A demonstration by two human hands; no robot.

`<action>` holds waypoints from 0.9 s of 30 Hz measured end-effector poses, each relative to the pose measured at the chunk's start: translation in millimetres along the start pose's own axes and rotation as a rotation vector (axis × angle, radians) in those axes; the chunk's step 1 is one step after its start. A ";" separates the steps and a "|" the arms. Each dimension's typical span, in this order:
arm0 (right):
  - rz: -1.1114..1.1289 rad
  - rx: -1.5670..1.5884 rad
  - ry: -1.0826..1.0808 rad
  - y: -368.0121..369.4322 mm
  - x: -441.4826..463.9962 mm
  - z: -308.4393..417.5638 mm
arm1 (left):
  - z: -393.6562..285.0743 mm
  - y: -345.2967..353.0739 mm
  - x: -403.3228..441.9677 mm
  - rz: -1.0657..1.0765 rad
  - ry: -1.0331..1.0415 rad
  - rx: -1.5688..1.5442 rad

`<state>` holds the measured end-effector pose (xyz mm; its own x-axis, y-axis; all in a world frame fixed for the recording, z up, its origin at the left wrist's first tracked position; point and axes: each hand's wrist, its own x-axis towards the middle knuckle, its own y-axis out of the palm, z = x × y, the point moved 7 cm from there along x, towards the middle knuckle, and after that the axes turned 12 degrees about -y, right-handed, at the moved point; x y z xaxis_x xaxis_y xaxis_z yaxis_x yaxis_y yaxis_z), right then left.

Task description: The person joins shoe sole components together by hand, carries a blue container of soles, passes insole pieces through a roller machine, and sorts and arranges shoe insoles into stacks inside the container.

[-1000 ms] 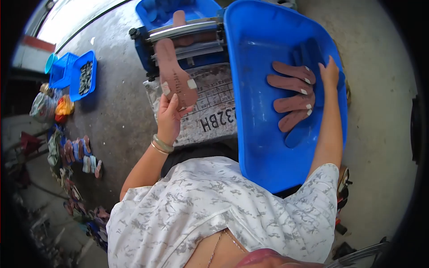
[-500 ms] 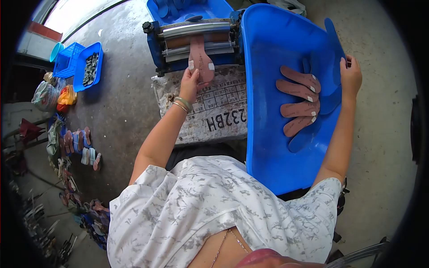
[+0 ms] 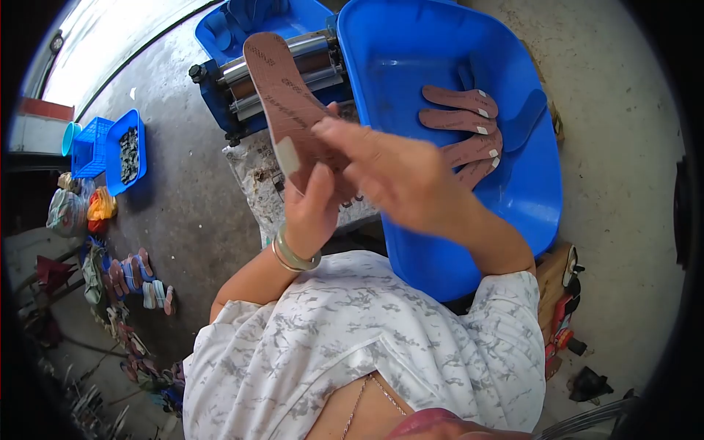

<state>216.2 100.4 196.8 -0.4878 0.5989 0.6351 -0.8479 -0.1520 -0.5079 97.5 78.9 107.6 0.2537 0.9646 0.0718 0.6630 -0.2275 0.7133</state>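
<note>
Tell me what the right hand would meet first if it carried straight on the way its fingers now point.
Most likely the pink insole in the left hand: the fingers of the right hand point at it, though blur and depth leave unclear whether they already touch.

Head camera: on wearer's head, facing forward and down
Patterned shirt (image 3: 359, 308): close below lens, bottom of view
Roller machine (image 3: 320, 64): farther out, upper left
</note>
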 end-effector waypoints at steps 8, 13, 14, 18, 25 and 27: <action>0.590 -0.632 0.458 -143.4 -139.0 -272.3 | 50.8 -153.7 -14.1 -0.373 -0.258 -0.145; 0.873 -0.765 0.565 -144.0 -140.7 -286.5 | 96.0 -204.1 13.1 -0.389 -0.286 -0.210; 0.871 -0.766 0.566 -144.3 -140.2 -282.8 | 100.4 -210.2 21.0 -0.407 -0.281 -0.208; 0.788 -0.909 0.416 -134.5 -113.2 -249.9 | 107.1 -232.3 57.8 -0.443 -0.253 -0.205; 0.146 -0.857 0.363 -119.1 -39.2 -117.5 | 100.2 -251.4 102.2 -0.544 -0.173 -0.018; 0.042 -0.654 0.403 -107.1 -31.7 -90.5 | 52.0 -234.2 75.9 -1.192 -0.079 0.853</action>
<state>341.3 168.9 178.5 -0.2973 0.8621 0.4104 -0.4741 0.2398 -0.8472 -1.8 198.5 -90.3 -0.7115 0.6309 -0.3092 0.7026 0.6459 -0.2988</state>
